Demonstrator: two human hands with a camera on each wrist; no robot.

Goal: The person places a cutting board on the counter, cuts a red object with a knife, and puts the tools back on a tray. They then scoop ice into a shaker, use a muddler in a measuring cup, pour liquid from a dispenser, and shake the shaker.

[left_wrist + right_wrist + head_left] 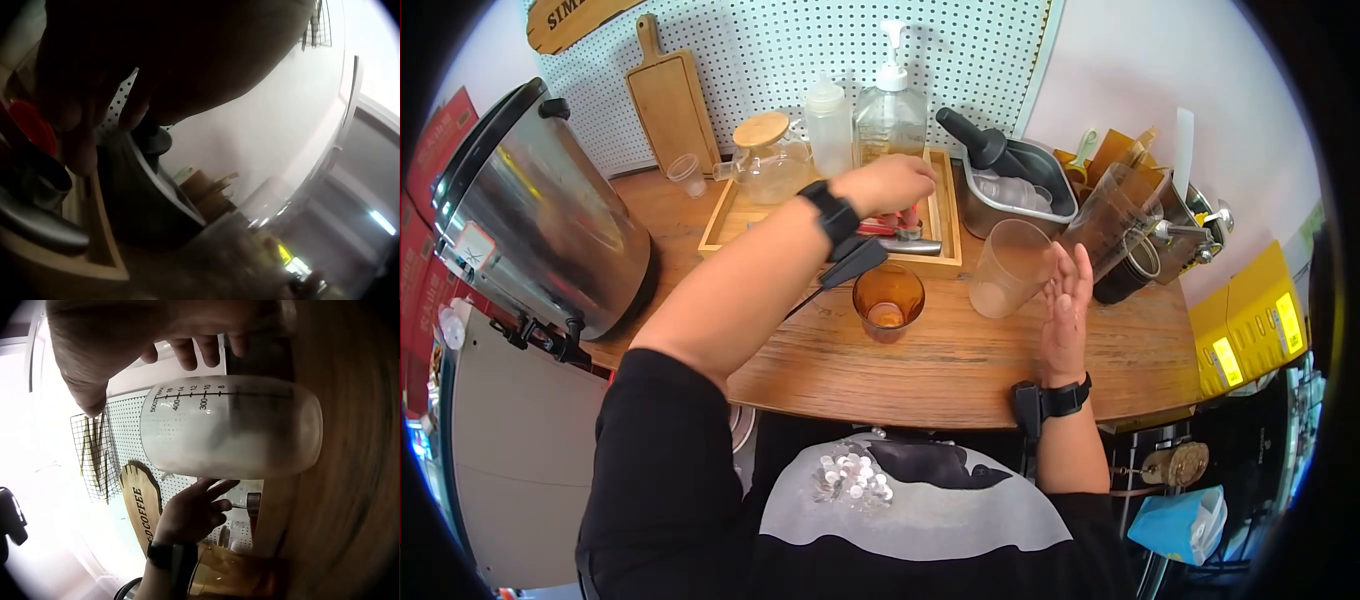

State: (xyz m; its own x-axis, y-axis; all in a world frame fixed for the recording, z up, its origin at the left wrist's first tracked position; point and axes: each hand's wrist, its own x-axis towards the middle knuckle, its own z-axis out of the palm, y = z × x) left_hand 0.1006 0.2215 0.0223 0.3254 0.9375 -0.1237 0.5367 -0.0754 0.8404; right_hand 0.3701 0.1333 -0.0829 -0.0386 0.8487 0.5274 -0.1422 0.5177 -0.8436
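My left hand (887, 186) reaches over the wooden tray (950, 262), its fingers hanging loosely above a red item (34, 127) and a metal tool (912, 246). In the left wrist view, the dark fingers hide part of what lies below them. My right hand (1068, 305) is raised beside a clear measuring cup (1003, 285), with fingers extended near its rim. Printed volume marks run along this cup's side in the right wrist view. Between the hands, an amber glass (888, 298) stands upright on the wooden table.
A large steel urn (550, 215) stands at the left. On the tray are a glass teapot (772, 172), a squeeze bottle (830, 130) and a pump bottle (890, 110). Right of it sits a metal container (1025, 180), with clear pitchers (1112, 215) and a yellow box (1250, 320) further right.
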